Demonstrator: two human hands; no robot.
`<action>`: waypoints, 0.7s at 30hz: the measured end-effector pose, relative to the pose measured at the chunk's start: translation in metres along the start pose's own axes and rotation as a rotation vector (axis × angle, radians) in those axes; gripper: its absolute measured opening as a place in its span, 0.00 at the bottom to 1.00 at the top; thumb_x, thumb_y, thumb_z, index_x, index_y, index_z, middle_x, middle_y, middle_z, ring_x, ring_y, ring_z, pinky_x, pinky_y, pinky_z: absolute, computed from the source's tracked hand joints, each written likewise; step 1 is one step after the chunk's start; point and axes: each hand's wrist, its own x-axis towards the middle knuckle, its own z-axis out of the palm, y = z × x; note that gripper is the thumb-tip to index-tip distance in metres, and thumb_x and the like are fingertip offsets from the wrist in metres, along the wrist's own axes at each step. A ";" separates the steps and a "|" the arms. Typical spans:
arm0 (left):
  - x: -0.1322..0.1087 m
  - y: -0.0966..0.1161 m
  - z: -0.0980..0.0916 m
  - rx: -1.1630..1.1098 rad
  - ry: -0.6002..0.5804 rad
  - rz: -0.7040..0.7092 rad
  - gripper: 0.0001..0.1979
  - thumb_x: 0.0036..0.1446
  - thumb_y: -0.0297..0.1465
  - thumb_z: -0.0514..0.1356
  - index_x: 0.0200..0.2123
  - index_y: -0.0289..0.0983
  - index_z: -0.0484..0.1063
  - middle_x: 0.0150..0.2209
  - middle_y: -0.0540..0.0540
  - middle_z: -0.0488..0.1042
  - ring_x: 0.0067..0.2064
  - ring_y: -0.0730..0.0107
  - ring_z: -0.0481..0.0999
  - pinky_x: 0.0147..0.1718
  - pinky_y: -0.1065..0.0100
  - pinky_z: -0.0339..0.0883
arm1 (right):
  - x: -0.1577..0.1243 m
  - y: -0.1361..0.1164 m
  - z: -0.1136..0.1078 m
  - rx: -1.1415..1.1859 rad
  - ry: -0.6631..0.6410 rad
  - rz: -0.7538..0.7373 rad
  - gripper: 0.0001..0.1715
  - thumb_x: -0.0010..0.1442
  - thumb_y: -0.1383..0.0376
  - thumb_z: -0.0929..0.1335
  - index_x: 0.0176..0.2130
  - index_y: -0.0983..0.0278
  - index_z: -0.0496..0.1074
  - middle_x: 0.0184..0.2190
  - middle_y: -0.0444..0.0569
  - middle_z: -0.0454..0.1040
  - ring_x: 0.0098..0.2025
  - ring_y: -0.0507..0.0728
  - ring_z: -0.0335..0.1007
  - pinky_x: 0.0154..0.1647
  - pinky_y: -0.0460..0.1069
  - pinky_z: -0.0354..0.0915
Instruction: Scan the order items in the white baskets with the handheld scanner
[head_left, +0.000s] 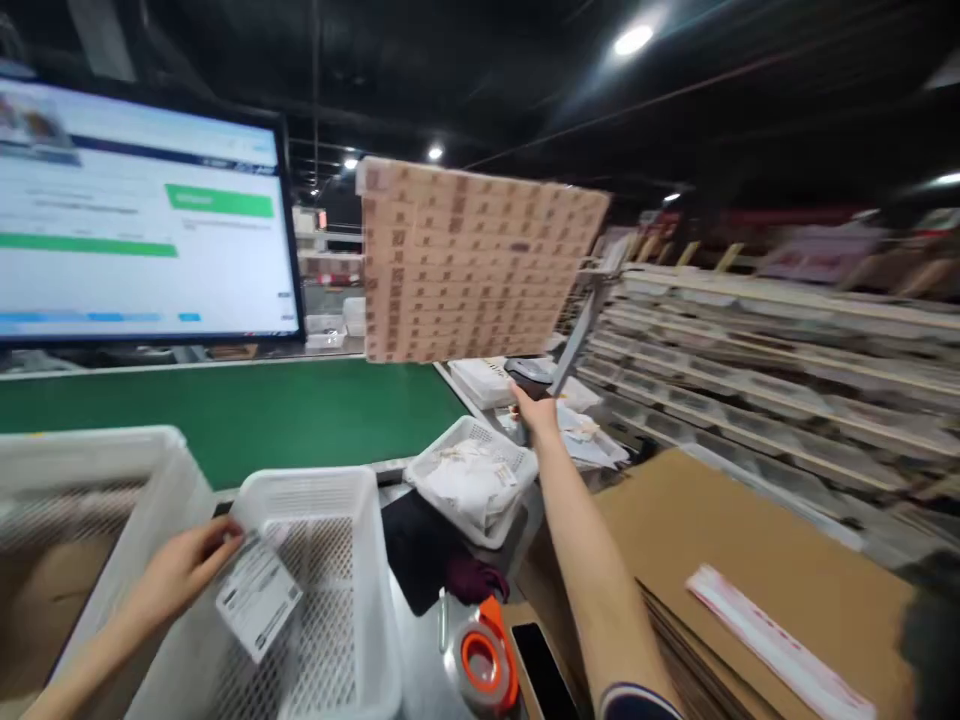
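Note:
My left hand (pixel 187 565) pinches the top corner of a small packet with a white printed label (pixel 259 597). It hangs over a white perforated plastic basket (pixel 315 482). Stretched far forward, my right hand (pixel 538 412) is closed around a dark handheld barcode scanner (pixel 529 374). Just above the scanner stands a board covered with rows of printed codes (pixel 480 265). The print on the packet's label is too blurred to read.
A monitor (pixel 142 215) is at the left, behind a green conveyor belt (pixel 300 400). A tape dispenser (pixel 491 660) and a phone (pixel 541 672) lie between my arms. Flat cardboard (pixel 750 520) is stacked at right, before racks of bins (pixel 750 370). A smaller basket (pixel 517 455) holds white packets.

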 end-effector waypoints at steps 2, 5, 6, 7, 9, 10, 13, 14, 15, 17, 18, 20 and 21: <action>-0.002 0.018 -0.002 0.018 -0.042 0.035 0.26 0.57 0.57 0.56 0.36 0.40 0.78 0.34 0.42 0.84 0.37 0.52 0.82 0.38 0.62 0.69 | -0.030 0.000 0.013 0.015 -0.132 -0.063 0.26 0.68 0.54 0.67 0.51 0.75 0.73 0.33 0.53 0.78 0.26 0.51 0.68 0.29 0.48 0.67; 0.006 0.032 0.001 0.099 -0.088 0.050 0.20 0.61 0.47 0.53 0.36 0.38 0.76 0.33 0.41 0.82 0.36 0.55 0.80 0.36 0.63 0.64 | -0.110 -0.003 0.033 0.017 -0.466 -0.225 0.27 0.57 0.53 0.73 0.48 0.69 0.74 0.33 0.51 0.78 0.32 0.58 0.73 0.36 0.53 0.71; 0.010 0.033 0.003 0.116 -0.098 0.047 0.18 0.61 0.44 0.53 0.36 0.38 0.76 0.33 0.41 0.81 0.36 0.55 0.79 0.35 0.63 0.63 | -0.144 -0.005 0.037 0.009 -0.582 -0.327 0.26 0.54 0.54 0.74 0.48 0.66 0.74 0.39 0.52 0.79 0.40 0.61 0.76 0.45 0.55 0.72; 0.013 0.032 0.006 0.133 -0.108 0.042 0.17 0.61 0.42 0.53 0.36 0.37 0.76 0.33 0.41 0.81 0.35 0.57 0.78 0.35 0.64 0.61 | -0.179 -0.009 0.039 -0.029 -0.702 -0.435 0.23 0.53 0.56 0.75 0.45 0.65 0.75 0.44 0.54 0.79 0.47 0.64 0.76 0.51 0.57 0.71; 0.017 0.030 0.012 0.157 -0.130 0.036 0.15 0.62 0.38 0.53 0.37 0.36 0.77 0.31 0.41 0.80 0.33 0.59 0.76 0.33 0.65 0.59 | -0.248 -0.020 0.042 -0.377 -0.937 -0.735 0.15 0.58 0.63 0.69 0.46 0.65 0.74 0.51 0.58 0.74 0.46 0.66 0.77 0.49 0.59 0.72; 0.017 0.029 0.016 0.162 -0.137 0.039 0.15 0.62 0.37 0.53 0.37 0.35 0.77 0.31 0.42 0.79 0.33 0.61 0.75 0.32 0.65 0.58 | -0.277 -0.027 0.044 -0.532 -1.027 -0.799 0.17 0.60 0.65 0.68 0.49 0.65 0.73 0.54 0.59 0.73 0.45 0.66 0.78 0.46 0.58 0.72; 0.009 0.026 0.024 0.130 -0.151 0.073 0.15 0.64 0.36 0.54 0.39 0.35 0.78 0.31 0.43 0.80 0.33 0.62 0.76 0.32 0.66 0.60 | -0.338 -0.046 0.054 -0.747 -1.163 -0.897 0.20 0.62 0.65 0.68 0.54 0.65 0.70 0.57 0.59 0.70 0.48 0.68 0.79 0.45 0.59 0.74; 0.005 0.025 0.026 0.113 -0.163 0.084 0.15 0.64 0.36 0.55 0.39 0.35 0.79 0.33 0.42 0.81 0.34 0.61 0.77 0.33 0.66 0.61 | -0.349 -0.050 0.057 -0.765 -1.182 -0.911 0.21 0.63 0.65 0.68 0.55 0.65 0.70 0.58 0.59 0.70 0.50 0.69 0.79 0.46 0.59 0.75; 0.000 0.024 0.025 0.109 -0.171 0.091 0.15 0.65 0.36 0.55 0.40 0.35 0.80 0.35 0.42 0.83 0.36 0.59 0.79 0.34 0.65 0.64 | -0.357 -0.052 0.060 -0.780 -1.194 -0.917 0.21 0.63 0.66 0.68 0.56 0.66 0.70 0.59 0.59 0.69 0.52 0.69 0.78 0.48 0.59 0.75; -0.011 0.020 0.017 0.136 -0.142 0.101 0.17 0.67 0.36 0.55 0.45 0.35 0.81 0.43 0.39 0.85 0.43 0.55 0.82 0.41 0.63 0.69 | -0.364 -0.053 0.064 -0.805 -1.204 -0.910 0.23 0.62 0.67 0.68 0.56 0.67 0.69 0.60 0.60 0.68 0.54 0.70 0.78 0.50 0.61 0.75; -0.016 0.015 0.008 0.157 -0.092 0.105 0.17 0.68 0.36 0.55 0.48 0.35 0.81 0.48 0.38 0.85 0.48 0.52 0.82 0.45 0.61 0.70 | -0.364 -0.051 0.064 -0.808 -1.207 -0.904 0.23 0.62 0.68 0.67 0.56 0.67 0.69 0.60 0.61 0.68 0.54 0.70 0.78 0.50 0.61 0.75; -0.026 -0.002 -0.021 0.185 0.064 0.073 0.18 0.69 0.37 0.55 0.52 0.36 0.80 0.53 0.38 0.83 0.53 0.51 0.82 0.53 0.59 0.70 | -0.363 -0.048 0.063 -0.797 -1.217 -0.878 0.23 0.61 0.70 0.65 0.56 0.67 0.69 0.60 0.61 0.68 0.53 0.70 0.78 0.51 0.62 0.74; -0.031 -0.015 -0.039 0.198 0.143 0.014 0.18 0.70 0.37 0.55 0.52 0.37 0.80 0.53 0.38 0.83 0.54 0.52 0.81 0.54 0.59 0.70 | -0.361 -0.045 0.061 -0.788 -1.231 -0.858 0.24 0.61 0.70 0.65 0.57 0.66 0.69 0.60 0.62 0.67 0.53 0.70 0.78 0.52 0.62 0.74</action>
